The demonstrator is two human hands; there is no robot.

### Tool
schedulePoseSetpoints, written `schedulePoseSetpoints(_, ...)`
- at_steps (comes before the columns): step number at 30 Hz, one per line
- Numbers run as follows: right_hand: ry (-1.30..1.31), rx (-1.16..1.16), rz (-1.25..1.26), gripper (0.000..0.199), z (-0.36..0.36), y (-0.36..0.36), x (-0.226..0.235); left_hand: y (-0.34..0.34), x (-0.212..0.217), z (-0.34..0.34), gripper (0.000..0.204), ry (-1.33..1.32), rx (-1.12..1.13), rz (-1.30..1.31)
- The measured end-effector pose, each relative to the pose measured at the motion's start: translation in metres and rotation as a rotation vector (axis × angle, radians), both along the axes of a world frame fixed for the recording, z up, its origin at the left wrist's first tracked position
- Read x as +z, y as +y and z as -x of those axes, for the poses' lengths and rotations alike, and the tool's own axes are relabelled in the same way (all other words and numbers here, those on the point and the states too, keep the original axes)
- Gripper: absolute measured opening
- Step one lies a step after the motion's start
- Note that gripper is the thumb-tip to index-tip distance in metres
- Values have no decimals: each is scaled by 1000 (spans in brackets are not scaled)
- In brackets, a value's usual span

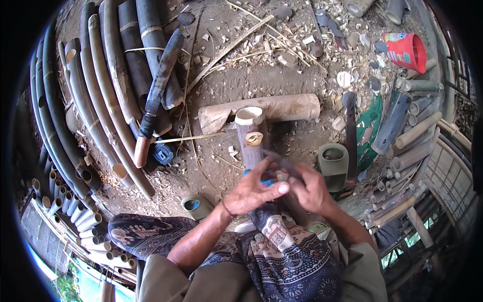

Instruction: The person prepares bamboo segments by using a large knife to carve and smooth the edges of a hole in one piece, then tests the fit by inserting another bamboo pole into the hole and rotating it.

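with the right hand (pixel 313 190) closed around the tool (pixel 285 163), the left hand (pixel 245 195), thumb and fingers apart, should clear its path toward the tube (pixel 251 152) beyond.

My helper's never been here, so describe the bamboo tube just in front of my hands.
From the long poles on the left, look right to the tan log lying crosswise. The tube overlaps its near side in view. Purplish-brown skin, a pale-rimmed round end and a yellowish notch below that end set it apart from the log.
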State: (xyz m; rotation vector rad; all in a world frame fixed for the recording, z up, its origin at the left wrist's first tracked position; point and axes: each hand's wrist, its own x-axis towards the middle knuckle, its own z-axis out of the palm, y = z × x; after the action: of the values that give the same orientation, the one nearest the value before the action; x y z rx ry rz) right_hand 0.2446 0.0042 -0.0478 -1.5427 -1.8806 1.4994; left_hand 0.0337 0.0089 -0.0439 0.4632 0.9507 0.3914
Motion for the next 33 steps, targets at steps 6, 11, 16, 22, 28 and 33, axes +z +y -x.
schedulePoseSetpoints(6, -117, -151, 360, 41, 6, 22, -21, 7, -10, -30, 108, -182, 207, 152)
schedulePoseSetpoints(11, -138, -167, 371, 42, 12, 35, -27, 10, -20, -40, 95, -188, 345, 179)
schedulePoseSetpoints(16, -146, 97, 241, 34, 6, 74, -22, 17, -17, -45, 94, -250, 507, 184)
schedulePoseSetpoints(22, -238, 571, 111, 24, 26, 141, -10, 16, -28, -42, 100, -393, 641, 233)
schedulePoseSetpoints(28, -436, 917, 182, 26, 59, 181, -8, 15, -14, -38, 108, -366, 697, 210)
schedulePoseSetpoints(33, -520, 1128, 160, 27, 102, 203, 1, -15, -11, -38, 109, -424, 569, 211)
